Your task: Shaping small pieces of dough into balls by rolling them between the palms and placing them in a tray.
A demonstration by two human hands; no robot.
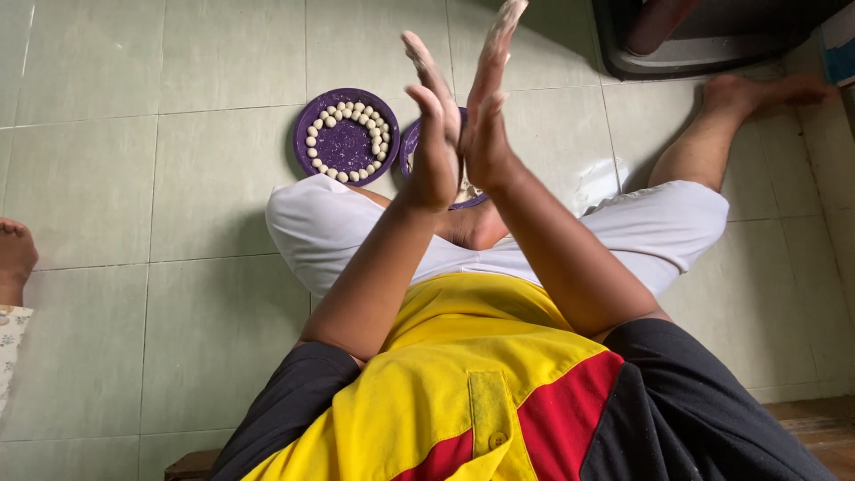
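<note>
My left hand (434, 125) and my right hand (488, 98) are raised in front of me, palms pressed flat against each other, fingers straight and dusted with white flour. Whatever lies between the palms is hidden. Below them on the tiled floor sits a purple plate (313, 111) with small pale dough balls (356, 110) set in a ring along its rim. A second purple plate (411, 142) lies right of it, mostly hidden behind my hands. I sit on the floor with my legs in white shorts (312, 227).
My right leg stretches out to a bare foot (757, 91) near a dark appliance base (695, 44). Another person's bare foot (13, 254) shows at the left edge. Pale green tiles (134, 178) cover the floor.
</note>
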